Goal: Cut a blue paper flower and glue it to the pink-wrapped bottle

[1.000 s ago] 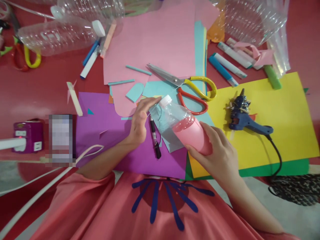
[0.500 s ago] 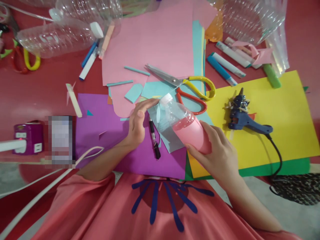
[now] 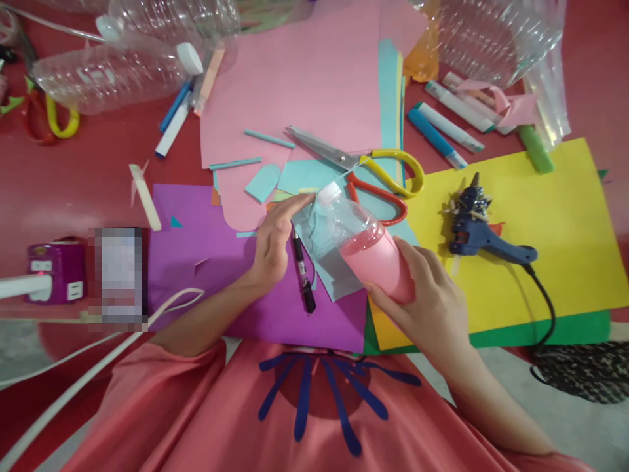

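Observation:
My right hand (image 3: 432,298) is wrapped round a clear plastic bottle (image 3: 381,255), its lower part covered in pink and its white cap (image 3: 328,193) tilted up and left. Fingers stretched out, my left hand (image 3: 276,246) is beside the cap; whether the fingertips touch it I cannot tell. Under and around the bottle are light blue paper pieces (image 3: 339,282). A black pen (image 3: 303,272) lies between my hands on purple paper (image 3: 196,223). Just beyond the bottle rest scissors (image 3: 363,159) with one yellow and one red handle.
A blue glue gun (image 3: 472,233) lies on yellow paper (image 3: 565,223) at the right, its black cord trailing forward. Clear bottles (image 3: 118,72) and markers (image 3: 437,137) lie farther back. At left are a purple power adapter (image 3: 56,270), a phone (image 3: 120,275) and a white cable (image 3: 113,357).
My left hand has shifted slightly right. A pale blue oval seen beside the cap earlier no longer shows distinctly. The bottle has barely moved in my right hand.

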The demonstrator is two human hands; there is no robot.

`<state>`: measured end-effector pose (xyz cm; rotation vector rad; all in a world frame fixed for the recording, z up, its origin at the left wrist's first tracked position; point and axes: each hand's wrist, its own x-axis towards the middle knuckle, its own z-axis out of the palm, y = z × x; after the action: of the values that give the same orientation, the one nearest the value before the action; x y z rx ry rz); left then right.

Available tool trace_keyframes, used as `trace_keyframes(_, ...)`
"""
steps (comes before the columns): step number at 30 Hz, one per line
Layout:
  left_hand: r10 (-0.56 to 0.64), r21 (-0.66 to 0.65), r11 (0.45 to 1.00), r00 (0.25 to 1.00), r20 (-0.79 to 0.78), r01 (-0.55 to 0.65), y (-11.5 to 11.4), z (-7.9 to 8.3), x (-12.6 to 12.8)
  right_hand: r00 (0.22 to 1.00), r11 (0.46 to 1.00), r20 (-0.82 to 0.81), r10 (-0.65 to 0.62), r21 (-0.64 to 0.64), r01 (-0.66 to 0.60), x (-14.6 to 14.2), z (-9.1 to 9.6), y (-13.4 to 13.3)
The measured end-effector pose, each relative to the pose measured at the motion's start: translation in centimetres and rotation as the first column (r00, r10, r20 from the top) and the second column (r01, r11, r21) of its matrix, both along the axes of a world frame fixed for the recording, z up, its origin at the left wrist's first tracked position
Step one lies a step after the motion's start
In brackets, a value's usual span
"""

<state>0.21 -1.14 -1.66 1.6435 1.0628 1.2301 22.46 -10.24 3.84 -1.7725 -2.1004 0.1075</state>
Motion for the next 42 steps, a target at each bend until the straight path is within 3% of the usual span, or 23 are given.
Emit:
trace_keyframes(10, -0.054, 0.023, 0.998, 0.999, 0.002, 0.054, -0.1, 0.5, 0.1, 0.999, 0.998, 0.027, 0.038, 0.048, -0.039, -0.2, 0.3, 0.1)
trace_keyframes(19, -0.105, -0.094, 0.989, 0.993, 0.058, 0.11, 0.5, 0.1, -0.6, 0.996, 0.996, 0.024, 0.084, 0.018, -0.084, -0.6, 0.4, 0.1)
trace_keyframes(24, -0.163, -0.093, 0.98, 0.981, 0.103, 0.173, 0.5, -0.3, -0.8, 0.996, 0.996, 0.031, 0.088, 0.021, -0.089, -0.6, 0.4, 0.1)
trace_keyframes(33, -0.176, -0.162, 0.97, 0.983, 0.043, 0.181, 0.6, 1.0, -0.7, 0.995, 0.995, 0.024, 0.097, 0.011, -0.098, -0.8, 0.4, 0.0)
trace_keyframes(42, -0.199, -0.181, 0.961, 0.977, 0.071, 0.209, 0.7, 0.9, -0.7, 0.992, 0.992, 0.04, 0.119, 0.03, -0.12, -0.8, 0.4, -0.1)
